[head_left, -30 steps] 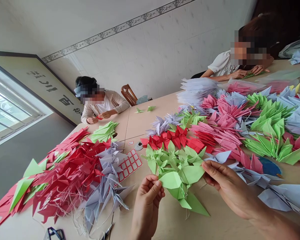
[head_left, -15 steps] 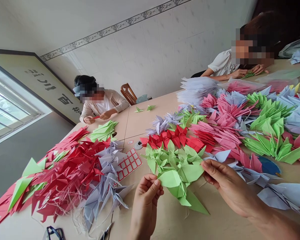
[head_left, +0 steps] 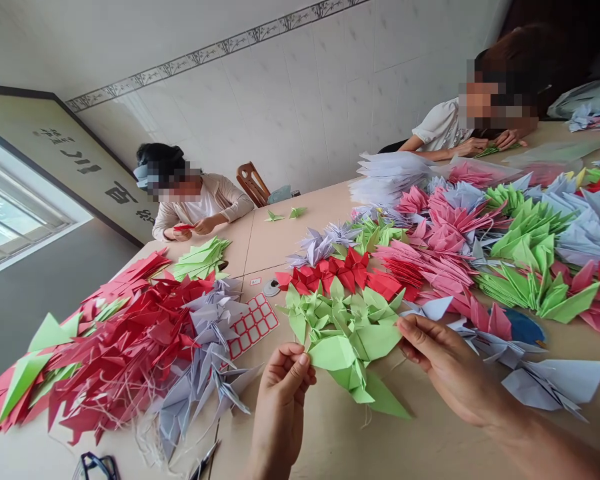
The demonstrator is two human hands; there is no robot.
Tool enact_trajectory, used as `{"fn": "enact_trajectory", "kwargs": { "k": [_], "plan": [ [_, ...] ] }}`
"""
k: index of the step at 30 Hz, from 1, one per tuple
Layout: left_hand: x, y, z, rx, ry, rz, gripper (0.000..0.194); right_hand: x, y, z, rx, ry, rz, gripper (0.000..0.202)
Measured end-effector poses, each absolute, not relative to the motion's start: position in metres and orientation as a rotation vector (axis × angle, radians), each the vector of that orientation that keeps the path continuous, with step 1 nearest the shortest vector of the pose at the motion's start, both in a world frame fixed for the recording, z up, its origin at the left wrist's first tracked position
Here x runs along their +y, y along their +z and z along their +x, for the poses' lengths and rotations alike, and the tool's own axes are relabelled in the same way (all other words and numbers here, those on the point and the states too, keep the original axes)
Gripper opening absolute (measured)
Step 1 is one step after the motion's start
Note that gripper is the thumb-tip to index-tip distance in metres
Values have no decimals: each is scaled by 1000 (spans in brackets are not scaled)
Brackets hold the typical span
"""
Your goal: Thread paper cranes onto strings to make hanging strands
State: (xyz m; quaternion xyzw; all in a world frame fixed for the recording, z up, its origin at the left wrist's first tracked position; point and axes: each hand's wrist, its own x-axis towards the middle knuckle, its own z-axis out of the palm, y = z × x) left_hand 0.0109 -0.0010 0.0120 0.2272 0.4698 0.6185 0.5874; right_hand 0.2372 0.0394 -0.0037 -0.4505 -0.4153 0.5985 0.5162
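A light green folded paper crane (head_left: 347, 365) is stretched out in front of me, tilted over the table. The thumb and fingers of my left hand (head_left: 284, 393) pinch its left wing tip. On the other side, my right hand (head_left: 440, 360) is closed on the right wing tip. Just behind it lie more green paper cranes (head_left: 297, 313) in a bunch; whether they are strung to the held one, I cannot tell. Past them runs a row of red paper cranes (head_left: 325, 273).
Red folded papers (head_left: 130, 333) and pale lilac cranes (head_left: 205, 360) heap up on the left. Pink papers (head_left: 445, 227) and green papers (head_left: 530, 233) cover the right. Scissors (head_left: 205, 460) and glasses (head_left: 97, 465) lie at the near edge. Two people (head_left: 200, 200) (head_left: 440, 127) sit across the table.
The view has turned slightly, so the surroundings sit a little further left. My hands keep the same pinch on the green crane's wings.
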Motion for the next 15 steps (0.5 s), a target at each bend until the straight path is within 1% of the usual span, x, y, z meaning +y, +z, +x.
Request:
{"fn": "enact_trajectory", "kwargs": {
  "k": [4,9,15],
  "plan": [
    [0,10,11,1099,1405,545,18,40,-4,237,-1091,1364,-1086,37],
    [5,3,7,1159,1348,574,23,43,-1,235,-1242,1241,-1153,41],
    [8,-2,10,1197,1317,661,24,43,3,235,-1349,1183,-1150,42]
  ]
}}
